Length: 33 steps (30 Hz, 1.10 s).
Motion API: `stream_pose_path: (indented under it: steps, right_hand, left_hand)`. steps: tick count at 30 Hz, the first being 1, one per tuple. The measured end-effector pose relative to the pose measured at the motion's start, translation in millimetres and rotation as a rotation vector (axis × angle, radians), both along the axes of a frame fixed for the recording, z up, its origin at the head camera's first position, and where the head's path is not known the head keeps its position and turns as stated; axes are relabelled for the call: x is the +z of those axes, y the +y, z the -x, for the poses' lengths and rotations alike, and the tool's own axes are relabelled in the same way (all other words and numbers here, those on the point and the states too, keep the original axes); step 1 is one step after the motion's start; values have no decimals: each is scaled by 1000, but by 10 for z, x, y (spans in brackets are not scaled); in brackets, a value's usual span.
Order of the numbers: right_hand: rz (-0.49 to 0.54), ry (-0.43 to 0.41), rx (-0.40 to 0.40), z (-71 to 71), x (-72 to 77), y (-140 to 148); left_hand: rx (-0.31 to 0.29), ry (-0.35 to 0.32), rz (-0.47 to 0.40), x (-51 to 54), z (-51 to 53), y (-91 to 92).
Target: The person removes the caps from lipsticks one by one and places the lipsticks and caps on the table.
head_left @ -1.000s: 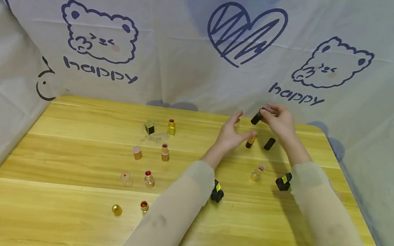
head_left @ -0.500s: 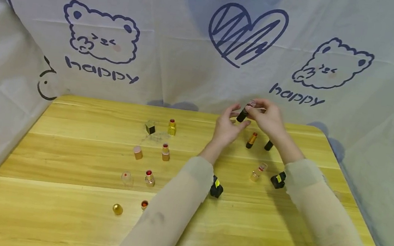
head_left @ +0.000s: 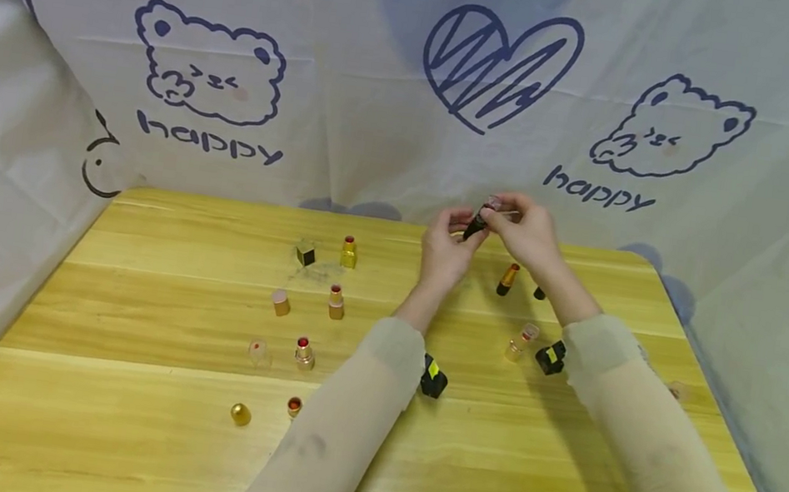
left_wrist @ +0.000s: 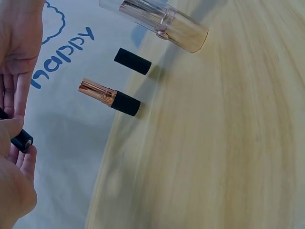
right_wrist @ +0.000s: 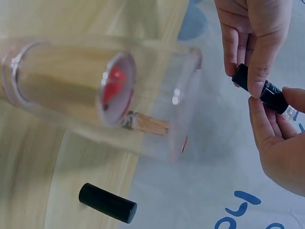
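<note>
Both hands hold a black lipstick tube [head_left: 474, 227] with a clear end, raised above the back edge of the table. My left hand [head_left: 445, 253] pinches the black lower part between thumb and fingers, as the right wrist view shows. Around the clear upper end, my right hand [head_left: 528, 233] curls its thumb and fingertips; that end is partly hidden. Below the hands stands an uncapped gold and black lipstick [head_left: 507, 280]. Beside it is a black cap [left_wrist: 133, 61], partly covered by the right wrist in the head view. Closer to me stands a gold lipstick under a clear cap [head_left: 520, 344].
On the left stand several uncapped lipsticks, among them a yellow-gold one [head_left: 349, 253] and a pink-gold one [head_left: 336, 303]. Their caps, such as a gold cap [head_left: 240, 414] and a pink cap [head_left: 280, 302], sit alongside. A printed cloth [head_left: 354, 106] hangs behind the wooden table [head_left: 109, 441].
My right hand has brought the lipstick tube leftward to my left hand. The left hand has moved slightly left, and its spread fingers have closed on the tube.
</note>
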State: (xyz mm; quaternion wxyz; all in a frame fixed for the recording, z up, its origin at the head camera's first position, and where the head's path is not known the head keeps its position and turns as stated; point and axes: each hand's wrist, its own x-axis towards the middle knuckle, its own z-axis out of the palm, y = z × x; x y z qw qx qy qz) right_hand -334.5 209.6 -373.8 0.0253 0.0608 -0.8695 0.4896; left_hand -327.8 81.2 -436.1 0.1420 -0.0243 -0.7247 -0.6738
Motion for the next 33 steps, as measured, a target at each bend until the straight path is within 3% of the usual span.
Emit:
stream_pose_path:
  steps: [12,20,33]
  right_hand:
    - [-22,18,-15,-29,4,-27]
    - [25,-46,-13,-67,0,-34]
    - [321,-106,13,-35,-75,-31]
  left_hand:
    - [12,14,-1,-14,-45,-49]
    - [-4,-70,32,-6,-98,-85]
    - [-13,-82,5,67,-107,-133]
